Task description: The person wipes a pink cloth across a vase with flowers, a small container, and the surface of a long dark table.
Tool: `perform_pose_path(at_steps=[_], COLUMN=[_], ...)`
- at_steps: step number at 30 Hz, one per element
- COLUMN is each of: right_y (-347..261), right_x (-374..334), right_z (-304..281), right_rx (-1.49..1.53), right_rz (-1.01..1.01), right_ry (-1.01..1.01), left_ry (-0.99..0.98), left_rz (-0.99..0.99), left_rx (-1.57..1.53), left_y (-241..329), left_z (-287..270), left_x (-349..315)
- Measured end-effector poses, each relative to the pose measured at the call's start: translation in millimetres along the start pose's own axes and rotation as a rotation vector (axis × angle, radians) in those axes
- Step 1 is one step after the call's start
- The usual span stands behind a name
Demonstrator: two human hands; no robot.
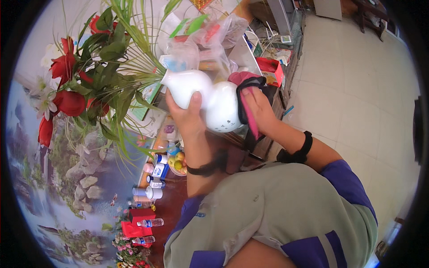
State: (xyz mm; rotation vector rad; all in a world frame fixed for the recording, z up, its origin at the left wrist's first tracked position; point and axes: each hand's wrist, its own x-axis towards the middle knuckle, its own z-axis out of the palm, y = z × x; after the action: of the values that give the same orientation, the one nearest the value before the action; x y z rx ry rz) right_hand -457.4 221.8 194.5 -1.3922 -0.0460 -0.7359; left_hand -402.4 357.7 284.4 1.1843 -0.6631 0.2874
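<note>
A white gourd-shaped vase (223,107) lies tilted on its side in front of me, its mouth toward the left. Artificial red roses (70,103) with green leaves and long grass blades stick out of its neck. My left hand (187,114) is wrapped round the upper bulb, thumb on top. Against the vase's base end, my right hand (259,107) presses a pink cloth with black edging (250,129). Part of the cloth is bunched behind the base, and some of my right fingers are hidden by it.
Clear plastic bags (214,40) with packaged items sit behind the vase. A red box (271,71) stands to the right, near a router (270,32) and cables. Along the wall at left are a fruit bowl (178,163), several jars (154,192) and water bottles (150,223). Tiled floor (353,85) lies at right.
</note>
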Motion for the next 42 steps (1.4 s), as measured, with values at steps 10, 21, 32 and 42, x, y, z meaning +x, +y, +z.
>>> perform_pose_path(at_steps=[10,21,32,42], right_y=[-34,7,37,-15], right_x=[20,82,77,19], right_z=[-5,-13,-21,-46], right_rx=[-0.405,-0.123,0.342,0.268], right_rz=[-0.33,-0.234,0.519,0.179], right_ry=[-0.243,-0.736,-0.676,-0.034], left_ry=[-0.149,-0.247,-0.296,-0.234], left_rz=[-0.016,-0.055,-0.092,-0.089], left_rx=[0.021,-0.06,0.007,0.075], left_y=[-8,0,-7,-18], left_z=[-5,4,7,0], left_x=[-5,-11,-18,-18])
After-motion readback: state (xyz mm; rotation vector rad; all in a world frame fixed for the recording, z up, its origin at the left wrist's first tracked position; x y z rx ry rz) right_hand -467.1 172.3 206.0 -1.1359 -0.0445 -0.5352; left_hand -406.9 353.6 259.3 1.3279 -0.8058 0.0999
